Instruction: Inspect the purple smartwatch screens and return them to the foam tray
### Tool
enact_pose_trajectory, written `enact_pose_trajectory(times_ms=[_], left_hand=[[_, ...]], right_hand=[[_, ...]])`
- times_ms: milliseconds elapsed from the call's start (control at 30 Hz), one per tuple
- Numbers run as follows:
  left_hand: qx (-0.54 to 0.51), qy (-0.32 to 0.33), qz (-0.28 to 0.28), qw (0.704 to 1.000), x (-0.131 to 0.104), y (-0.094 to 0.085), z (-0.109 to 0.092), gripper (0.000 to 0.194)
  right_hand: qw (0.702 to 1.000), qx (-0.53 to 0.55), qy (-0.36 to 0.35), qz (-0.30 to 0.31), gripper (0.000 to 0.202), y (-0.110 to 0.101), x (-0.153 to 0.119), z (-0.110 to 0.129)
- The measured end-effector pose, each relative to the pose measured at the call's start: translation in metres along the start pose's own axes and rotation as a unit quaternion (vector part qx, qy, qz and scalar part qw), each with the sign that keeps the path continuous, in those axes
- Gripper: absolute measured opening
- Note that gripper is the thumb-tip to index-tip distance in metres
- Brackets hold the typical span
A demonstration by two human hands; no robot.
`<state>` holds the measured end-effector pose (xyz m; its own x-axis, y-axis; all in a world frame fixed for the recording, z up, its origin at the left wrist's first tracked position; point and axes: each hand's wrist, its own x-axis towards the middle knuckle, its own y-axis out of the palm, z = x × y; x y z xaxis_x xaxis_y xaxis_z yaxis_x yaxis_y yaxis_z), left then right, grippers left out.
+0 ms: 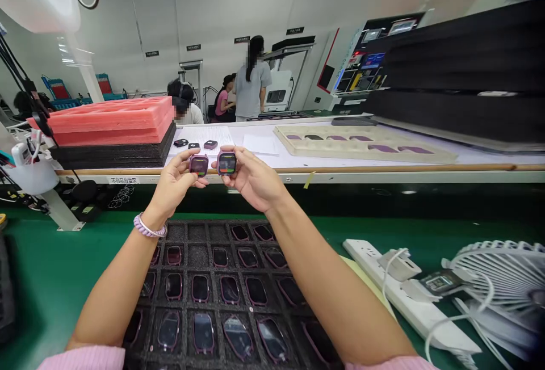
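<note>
My left hand [175, 181] pinches a purple-cased smartwatch body [198, 165] by its edges, its screen lit with small coloured marks. Close beside it, my right hand [258, 180] grips a second smartwatch [226, 163], whose screen shows coloured bars. Both are held up with their screens facing me, a narrow gap between them. Below my forearms lies a black foam tray [198, 256] with rows of pockets. Many pockets hold dark-screened watch bodies [230, 289]; several at the far side are bare.
A raised white shelf behind carries pink foam trays [110, 117], loose watches [210, 144] and a cream tray [366, 151]. On the green bench at right are a power strip [409, 296] and a white fan [506, 279]. Several people, including one standing [254, 89], are beyond the shelf.
</note>
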<state>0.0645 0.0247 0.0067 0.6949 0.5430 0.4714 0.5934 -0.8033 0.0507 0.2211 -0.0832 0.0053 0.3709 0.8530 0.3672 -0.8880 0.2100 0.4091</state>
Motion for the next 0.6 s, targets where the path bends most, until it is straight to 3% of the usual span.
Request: enact_pose_trajectory(times_ms=[167, 367, 600], left_hand=[[-0.012, 0.054, -0.013, 0.998, 0.018, 0.002, -0.008, 0.062], [-0.004, 0.102, -0.021, 0.995, 0.032, 0.001, -0.011, 0.063], [0.039, 0.144, -0.042, 0.988, 0.031, 0.004, -0.023, 0.055]], right_hand=[[0.999, -0.017, -0.039, 0.023, 0.021, 0.008, 0.016, 0.019], [0.992, -0.059, -0.065, 0.089, 0.039, 0.005, 0.023, 0.033], [0.982, -0.125, -0.093, 0.108, 0.054, 0.002, 0.021, 0.039]])
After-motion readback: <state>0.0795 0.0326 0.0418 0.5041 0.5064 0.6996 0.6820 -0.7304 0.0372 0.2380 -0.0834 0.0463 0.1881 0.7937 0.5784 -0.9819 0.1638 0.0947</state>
